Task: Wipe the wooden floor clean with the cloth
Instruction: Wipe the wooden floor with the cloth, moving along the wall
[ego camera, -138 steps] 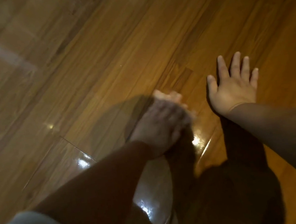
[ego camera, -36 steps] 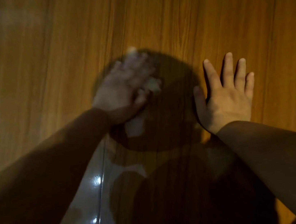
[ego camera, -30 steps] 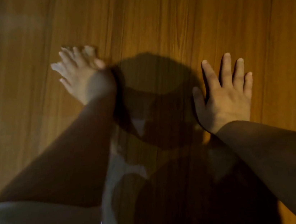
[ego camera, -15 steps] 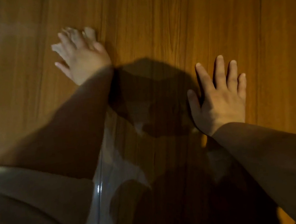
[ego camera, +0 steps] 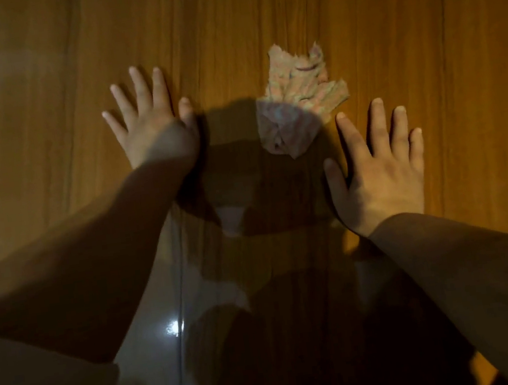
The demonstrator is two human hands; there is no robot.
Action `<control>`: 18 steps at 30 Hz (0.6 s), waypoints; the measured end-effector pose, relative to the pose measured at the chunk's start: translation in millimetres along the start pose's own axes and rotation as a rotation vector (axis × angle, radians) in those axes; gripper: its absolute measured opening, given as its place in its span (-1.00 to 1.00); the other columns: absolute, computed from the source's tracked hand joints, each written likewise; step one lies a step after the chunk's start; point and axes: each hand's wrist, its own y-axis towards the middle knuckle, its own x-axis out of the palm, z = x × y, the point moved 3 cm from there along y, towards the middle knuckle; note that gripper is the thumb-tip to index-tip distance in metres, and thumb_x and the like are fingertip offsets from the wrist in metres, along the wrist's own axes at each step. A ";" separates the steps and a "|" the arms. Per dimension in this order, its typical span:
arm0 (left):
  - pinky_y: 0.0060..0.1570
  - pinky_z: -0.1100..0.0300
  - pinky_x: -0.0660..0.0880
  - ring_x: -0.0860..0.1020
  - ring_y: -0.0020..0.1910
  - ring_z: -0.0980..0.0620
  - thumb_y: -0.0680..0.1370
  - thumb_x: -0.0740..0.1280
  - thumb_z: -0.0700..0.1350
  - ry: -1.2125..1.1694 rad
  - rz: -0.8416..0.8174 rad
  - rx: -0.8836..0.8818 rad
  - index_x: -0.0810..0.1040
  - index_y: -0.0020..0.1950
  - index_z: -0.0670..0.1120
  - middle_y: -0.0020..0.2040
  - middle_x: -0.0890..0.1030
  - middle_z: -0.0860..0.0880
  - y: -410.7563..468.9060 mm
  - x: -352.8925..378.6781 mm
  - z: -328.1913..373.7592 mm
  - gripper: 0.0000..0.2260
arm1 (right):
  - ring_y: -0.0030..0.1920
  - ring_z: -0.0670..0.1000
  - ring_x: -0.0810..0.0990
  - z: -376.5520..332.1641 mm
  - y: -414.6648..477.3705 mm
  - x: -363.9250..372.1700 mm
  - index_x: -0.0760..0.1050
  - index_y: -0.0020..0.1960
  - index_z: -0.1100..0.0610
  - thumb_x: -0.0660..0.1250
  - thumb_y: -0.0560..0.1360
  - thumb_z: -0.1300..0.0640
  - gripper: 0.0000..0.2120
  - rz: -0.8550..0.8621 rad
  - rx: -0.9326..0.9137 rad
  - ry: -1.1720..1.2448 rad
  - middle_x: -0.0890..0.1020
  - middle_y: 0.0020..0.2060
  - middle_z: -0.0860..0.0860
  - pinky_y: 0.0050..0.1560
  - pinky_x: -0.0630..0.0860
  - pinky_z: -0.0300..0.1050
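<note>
Between the two hands, on the far side of the scene, the cloth (ego camera: 299, 102) is lying crumpled on the wooden floor (ego camera: 472, 66), and neither hand is holding it. Its near part is sitting inside a dark shadow (ego camera: 244, 177); its far part is catching the light.

The left hand (ego camera: 154, 131) is lying flat on the boards to the left of the cloth and apart from it, with fingers straight, spread and gripping nothing. The right hand (ego camera: 379, 169) is likewise resting palm down, fingers extended, to the right of the cloth and nearer to the camera. Its index fingertip is lying just beside the cloth's right edge; whether it is touching cannot be told.

A glossy patch (ego camera: 172, 329) is reflecting light on the near boards between the arms. It may be damp, but dampness cannot be confirmed.

Step in hand, as judged: wiping is paused, with both hands bracing on the floor and the cloth unattended.

Next move, as judged:
1. One hand is needing to reach the cloth; the right is closer.
2. The palm should be pressing the cloth flat so that it is bunching less.
3. Strokes should be following the board grain, covering the far, matt boards.
</note>
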 end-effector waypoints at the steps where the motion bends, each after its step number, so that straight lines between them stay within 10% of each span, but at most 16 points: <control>1: 0.47 -0.23 -0.21 -0.17 0.55 -0.14 0.63 -0.07 0.17 -0.025 0.060 0.000 -0.04 0.59 0.06 0.60 -0.10 -0.04 -5.6 -6.1 -2.1 -0.46 | 0.55 0.23 -0.06 3.2 1.2 -0.3 0.08 0.56 -0.10 -0.02 0.58 -0.25 -0.42 -0.002 -0.007 -0.002 0.03 0.57 0.13 0.48 -0.09 0.22; 13: 0.48 -0.13 -0.21 -0.07 0.56 -0.05 0.61 -0.03 0.11 -0.091 0.123 0.049 0.09 0.57 0.02 0.59 0.02 -0.04 -34.2 -14.2 -7.0 -0.47 | 0.56 0.13 -0.23 -9.0 -19.4 -9.8 -0.07 0.58 -0.15 -0.12 0.55 -0.29 -0.37 -0.228 0.082 -0.060 -0.14 0.58 0.05 0.50 -0.23 0.15; 18: 0.49 -0.12 -0.21 -0.09 0.56 -0.03 0.62 -0.01 0.10 -0.089 0.132 0.050 0.08 0.57 0.03 0.59 0.01 -0.04 -22.1 -20.8 -8.9 -0.49 | 0.57 0.06 -0.16 -41.6 20.8 -23.6 0.06 0.55 -0.13 0.02 0.54 -0.27 -0.39 -0.119 0.076 0.291 -0.06 0.58 -0.01 0.50 -0.21 0.17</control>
